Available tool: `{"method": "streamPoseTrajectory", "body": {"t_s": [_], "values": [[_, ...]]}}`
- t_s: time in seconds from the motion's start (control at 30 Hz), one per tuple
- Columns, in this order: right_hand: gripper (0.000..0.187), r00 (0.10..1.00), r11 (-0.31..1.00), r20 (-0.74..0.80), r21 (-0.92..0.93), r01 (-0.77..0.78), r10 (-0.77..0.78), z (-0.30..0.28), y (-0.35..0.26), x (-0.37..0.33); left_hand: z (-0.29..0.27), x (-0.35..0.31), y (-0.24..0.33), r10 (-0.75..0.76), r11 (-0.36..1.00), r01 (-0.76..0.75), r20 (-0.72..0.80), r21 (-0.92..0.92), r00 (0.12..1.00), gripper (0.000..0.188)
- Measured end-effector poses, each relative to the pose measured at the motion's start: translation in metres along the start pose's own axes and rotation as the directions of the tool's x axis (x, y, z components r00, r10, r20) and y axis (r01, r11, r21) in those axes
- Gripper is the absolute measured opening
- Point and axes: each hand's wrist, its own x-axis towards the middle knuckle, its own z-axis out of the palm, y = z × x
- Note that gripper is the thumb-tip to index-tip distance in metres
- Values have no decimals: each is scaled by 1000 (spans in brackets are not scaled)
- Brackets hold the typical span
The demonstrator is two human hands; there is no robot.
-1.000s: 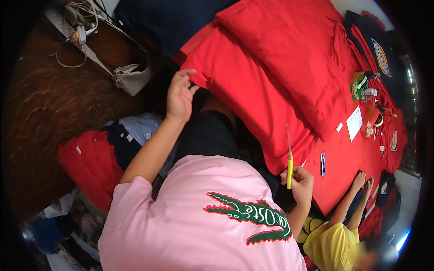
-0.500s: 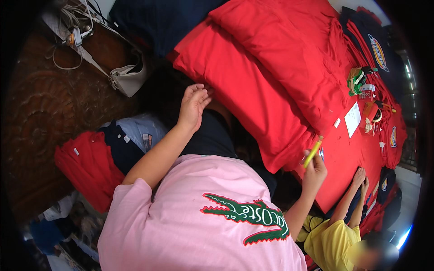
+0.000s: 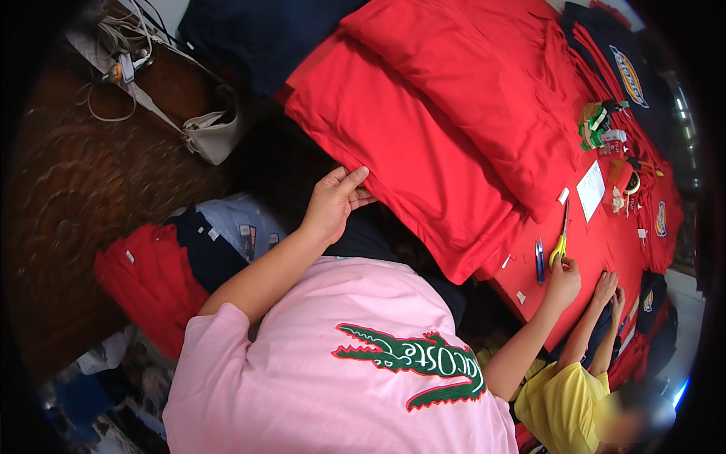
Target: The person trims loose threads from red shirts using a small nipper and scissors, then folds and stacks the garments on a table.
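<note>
My left hand (image 3: pixel 340 200) pinches the near edge of the red fabric (image 3: pixel 423 144), its thumb on top and the other fingers beneath. The cloth lies folded in thick, loose layers over the table's edge. To the right, my right hand (image 3: pixel 565 281) closes on the yellow handle of a pair of scissors (image 3: pixel 560 246) at the red tabletop. Their blades point away from me. Just left of this hand lie blue thread snips (image 3: pixel 539 262). A small white tag (image 3: pixel 563 195) is near the scissors' tips.
Written paper (image 3: pixel 591 191), a tape roll (image 3: pixel 632 184) and green-banded items (image 3: pixel 594 125) lie farther right. A co-worker's hands (image 3: pixel 606 289) rest on the table beside my right arm. Red garments (image 3: pixel 147 280) are stacked at left, below a pale handbag (image 3: pixel 214 136).
My left hand has moved down and right and taken hold of the fabric edge. My right hand has carried the yellow-handled thing rightward, down to the tabletop, uncovering the blue snips.
</note>
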Motion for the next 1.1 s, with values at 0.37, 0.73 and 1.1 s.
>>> {"method": "streamPoseTrajectory", "body": {"t_s": [0.37,0.73,1.1], "values": [[32,996,981,-74,183,62,-49,0,-12,1,3,-4,12,119,992,-121,60,33,991,18],[33,997,560,69,827,-46,-20,-12,-54,119,87,49,43,233,966,-255,263,52,936,26],[31,881,693,-260,714,-100,395,-9,8,291,95,110,2,371,787,-502,375,358,849,22]]}}
